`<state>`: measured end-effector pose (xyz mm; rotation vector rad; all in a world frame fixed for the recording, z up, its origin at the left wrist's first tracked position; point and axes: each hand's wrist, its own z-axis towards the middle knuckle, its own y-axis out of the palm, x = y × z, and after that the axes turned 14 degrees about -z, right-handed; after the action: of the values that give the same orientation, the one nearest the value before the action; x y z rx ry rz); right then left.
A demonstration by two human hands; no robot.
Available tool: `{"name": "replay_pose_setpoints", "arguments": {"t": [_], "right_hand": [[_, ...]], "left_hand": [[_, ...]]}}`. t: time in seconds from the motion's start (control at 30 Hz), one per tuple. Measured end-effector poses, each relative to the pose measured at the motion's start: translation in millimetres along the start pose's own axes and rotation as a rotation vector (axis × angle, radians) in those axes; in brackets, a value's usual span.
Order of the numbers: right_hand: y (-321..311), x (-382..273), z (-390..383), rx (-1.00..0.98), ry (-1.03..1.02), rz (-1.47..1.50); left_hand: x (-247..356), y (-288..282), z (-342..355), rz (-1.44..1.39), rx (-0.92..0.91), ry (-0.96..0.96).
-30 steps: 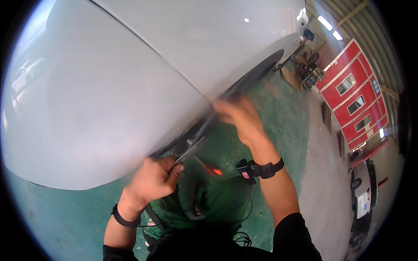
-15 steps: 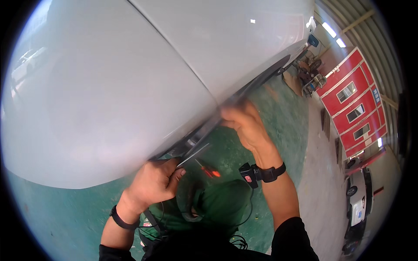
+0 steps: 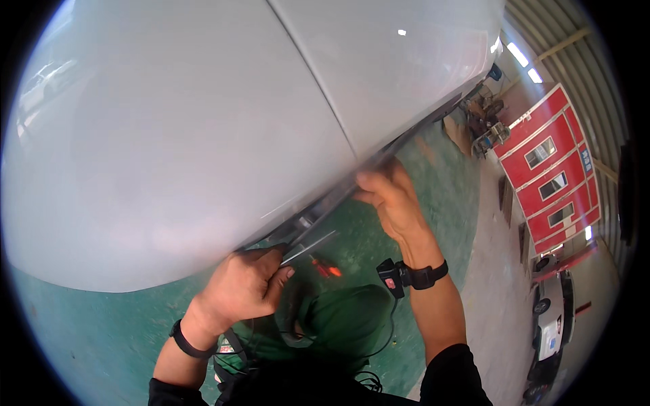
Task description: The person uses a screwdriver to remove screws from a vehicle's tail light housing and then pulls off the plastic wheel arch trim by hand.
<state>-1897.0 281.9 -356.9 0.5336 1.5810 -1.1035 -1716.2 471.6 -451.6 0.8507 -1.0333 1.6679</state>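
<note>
The white car body panel (image 3: 203, 135), crossed by a dark seam (image 3: 318, 78), fills the upper left. Along its lower edge runs a dark trim strip (image 3: 338, 193). My left hand (image 3: 244, 287) is closed at the strip's near end, and a thin metal rod (image 3: 311, 246) sticks out from its fingers; its kind does not show. My right hand (image 3: 396, 203) grips the strip farther along, below the seam, with the fingertips partly hidden behind it. A small light-coloured clip-like part (image 3: 305, 221) shows between strip and panel.
A red-handled tool (image 3: 326, 269) lies on the green floor (image 3: 365, 250) below the hands. My green-clad legs (image 3: 345, 311) are close beneath. Right of these stand a red panelled booth (image 3: 552, 169), machine parts (image 3: 487, 128) and a parked white car (image 3: 555, 318).
My right hand has shifted slightly right along with the seam in view. Beyond it, the trim strip now lies closer to the panel edge. The left hand keeps its hold.
</note>
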Motion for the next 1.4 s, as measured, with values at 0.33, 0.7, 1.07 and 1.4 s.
{"name": "replay_pose_setpoints", "arguments": {"t": [0.33,0.7,1.07,1.4], "right_hand": [[0,-1,-1,-0.039,0.011,-0.001],[46,129,15,-0.282,-0.123,0.256],[91,178,31,-0.59,-0.29,0.587],[113,211,2,-0.669,-0.626,0.823]], "left_hand": [[2,7,6,0.073,0.059,0.123],[-30,12,17,0.167,0.049,-0.026],[-38,51,11,0.299,0.277,-0.075],[-43,122,15,1.068,0.481,-0.155]]}}
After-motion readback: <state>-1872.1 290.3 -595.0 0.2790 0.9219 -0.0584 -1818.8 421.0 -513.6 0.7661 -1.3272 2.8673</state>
